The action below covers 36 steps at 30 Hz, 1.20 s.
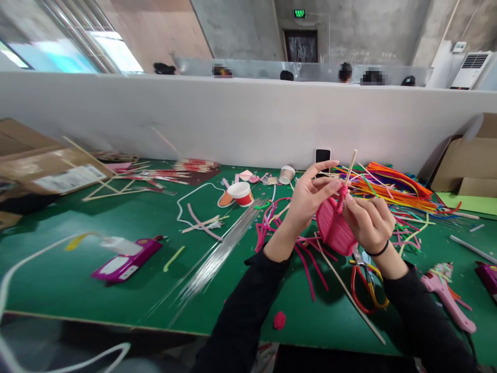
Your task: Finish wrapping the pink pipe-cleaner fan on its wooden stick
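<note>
Your left grip [310,192] and right grip [370,221] pinch the pink-wrapped stick [351,167], its bare end tilting up between them.

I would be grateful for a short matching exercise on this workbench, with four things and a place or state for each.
Things
1. Pink craft piece
2. Glue gun
3. Bundle of wires
4. Phone

Places and states
A. Silver, lying left of the left hand
B. Dark-screened, by the white partition
C. Held up by both hands
D. Lying on the table, right of the right hand

Right pairs: 1-C, 2-D, 3-A, 4-B
</note>
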Each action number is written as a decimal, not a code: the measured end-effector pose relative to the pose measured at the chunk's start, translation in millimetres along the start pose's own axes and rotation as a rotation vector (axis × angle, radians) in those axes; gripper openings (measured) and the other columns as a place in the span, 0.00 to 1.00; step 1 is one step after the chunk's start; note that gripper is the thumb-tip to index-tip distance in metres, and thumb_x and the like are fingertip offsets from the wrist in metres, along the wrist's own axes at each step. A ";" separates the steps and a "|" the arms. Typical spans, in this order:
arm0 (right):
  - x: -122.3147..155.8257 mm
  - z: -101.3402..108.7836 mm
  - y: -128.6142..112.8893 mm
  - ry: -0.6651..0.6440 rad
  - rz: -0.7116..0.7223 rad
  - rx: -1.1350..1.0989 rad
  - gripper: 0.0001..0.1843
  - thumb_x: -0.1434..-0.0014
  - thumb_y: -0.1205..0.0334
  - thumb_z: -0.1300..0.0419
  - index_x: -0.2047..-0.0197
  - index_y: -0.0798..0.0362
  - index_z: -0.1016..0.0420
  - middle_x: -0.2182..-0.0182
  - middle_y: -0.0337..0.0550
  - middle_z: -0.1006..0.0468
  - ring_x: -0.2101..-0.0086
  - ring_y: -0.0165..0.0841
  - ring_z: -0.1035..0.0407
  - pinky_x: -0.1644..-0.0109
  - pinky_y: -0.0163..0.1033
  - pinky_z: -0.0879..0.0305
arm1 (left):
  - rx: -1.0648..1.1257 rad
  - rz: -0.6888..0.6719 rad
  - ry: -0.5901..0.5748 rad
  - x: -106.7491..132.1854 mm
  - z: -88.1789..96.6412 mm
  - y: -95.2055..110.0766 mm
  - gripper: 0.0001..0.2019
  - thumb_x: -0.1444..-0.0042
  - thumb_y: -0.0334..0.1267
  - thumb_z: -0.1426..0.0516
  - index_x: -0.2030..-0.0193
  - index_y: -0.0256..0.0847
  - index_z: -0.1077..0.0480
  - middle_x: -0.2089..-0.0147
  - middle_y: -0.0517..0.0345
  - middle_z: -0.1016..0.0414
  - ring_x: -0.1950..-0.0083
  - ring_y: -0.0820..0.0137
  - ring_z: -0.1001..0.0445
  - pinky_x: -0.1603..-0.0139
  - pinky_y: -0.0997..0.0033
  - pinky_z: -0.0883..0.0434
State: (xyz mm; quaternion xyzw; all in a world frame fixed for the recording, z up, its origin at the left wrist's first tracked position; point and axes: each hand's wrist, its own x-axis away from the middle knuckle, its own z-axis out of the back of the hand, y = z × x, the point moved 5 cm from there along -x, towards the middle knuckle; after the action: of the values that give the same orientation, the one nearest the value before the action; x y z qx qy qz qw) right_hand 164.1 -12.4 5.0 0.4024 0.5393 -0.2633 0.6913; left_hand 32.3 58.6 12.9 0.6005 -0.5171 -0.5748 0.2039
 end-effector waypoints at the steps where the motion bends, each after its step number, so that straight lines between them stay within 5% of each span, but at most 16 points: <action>1: -0.9 1.1 -0.3 0.020 -0.009 -0.013 0.16 0.46 0.75 0.30 0.55 0.56 0.26 0.70 0.44 0.17 0.72 0.32 0.31 0.67 0.37 0.33 | 0.008 0.002 -0.012 0.2 -0.8 0.3 0.25 0.45 0.42 0.33 0.43 0.38 0.32 0.63 0.55 0.16 0.63 0.69 0.17 0.62 0.72 0.21; 16: 2.9 -6.4 -2.0 -0.010 -0.100 -0.081 0.15 0.43 0.73 0.33 0.53 0.52 0.26 0.69 0.44 0.17 0.72 0.33 0.27 0.67 0.39 0.32 | 0.018 0.014 0.025 -0.4 -1.2 -0.9 0.24 0.49 0.42 0.30 0.47 0.40 0.28 0.66 0.58 0.16 0.64 0.69 0.17 0.57 0.70 0.22; 25: -5.2 -5.8 1.8 -0.045 -0.476 -0.272 0.07 0.38 0.68 0.38 0.66 0.50 0.32 0.76 0.36 0.26 0.76 0.28 0.33 0.72 0.34 0.36 | 0.009 0.009 0.024 0.2 -1.4 -3.7 0.24 0.49 0.43 0.29 0.48 0.40 0.28 0.67 0.59 0.17 0.63 0.69 0.17 0.59 0.72 0.23; 36: -0.6 -5.3 -3.8 0.007 -0.416 -0.215 0.07 0.38 0.70 0.39 0.64 0.49 0.33 0.74 0.38 0.25 0.73 0.32 0.28 0.68 0.36 0.31 | 0.054 0.036 0.008 3.0 -7.1 -2.2 0.22 0.49 0.40 0.30 0.48 0.42 0.27 0.69 0.62 0.19 0.66 0.73 0.20 0.60 0.74 0.24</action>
State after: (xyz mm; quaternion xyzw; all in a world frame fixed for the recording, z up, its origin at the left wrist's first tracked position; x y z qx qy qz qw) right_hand 158.0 -10.0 4.0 0.2077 0.6378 -0.3397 0.6593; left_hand 38.9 54.4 11.4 0.5986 -0.5422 -0.5547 0.1999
